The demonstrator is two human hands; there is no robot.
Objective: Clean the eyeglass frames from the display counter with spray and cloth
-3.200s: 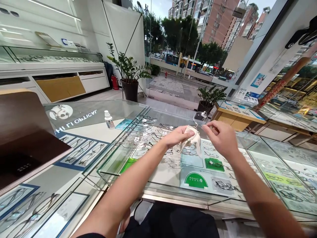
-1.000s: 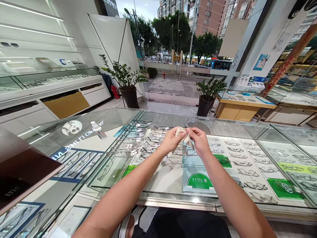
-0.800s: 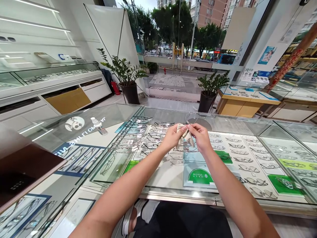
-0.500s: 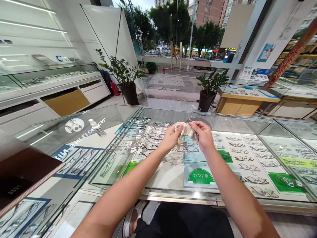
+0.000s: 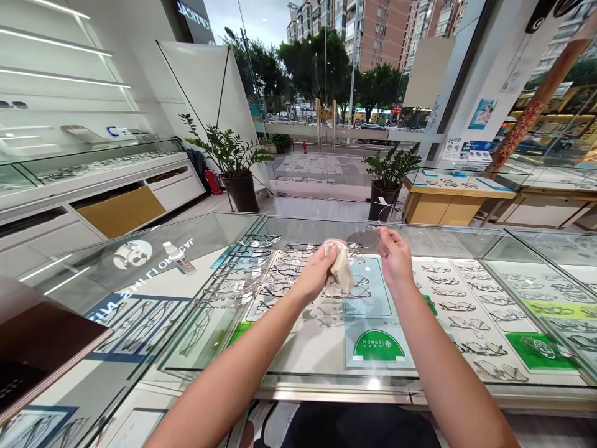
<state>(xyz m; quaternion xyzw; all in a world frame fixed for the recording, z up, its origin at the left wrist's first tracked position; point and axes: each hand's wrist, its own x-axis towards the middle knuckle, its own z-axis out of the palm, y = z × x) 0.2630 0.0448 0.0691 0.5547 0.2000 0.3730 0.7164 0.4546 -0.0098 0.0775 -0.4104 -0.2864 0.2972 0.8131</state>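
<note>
Room to pass between the forearms; the held spectacles stand ahead, the glass counter (see-through) bars going lower

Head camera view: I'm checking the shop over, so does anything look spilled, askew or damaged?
Nothing looks spilled. The white bottle on the left glass counter leans in the picture, perhaps from lens distortion. The glasses in the right hand appear too small to judge for damage.
</note>
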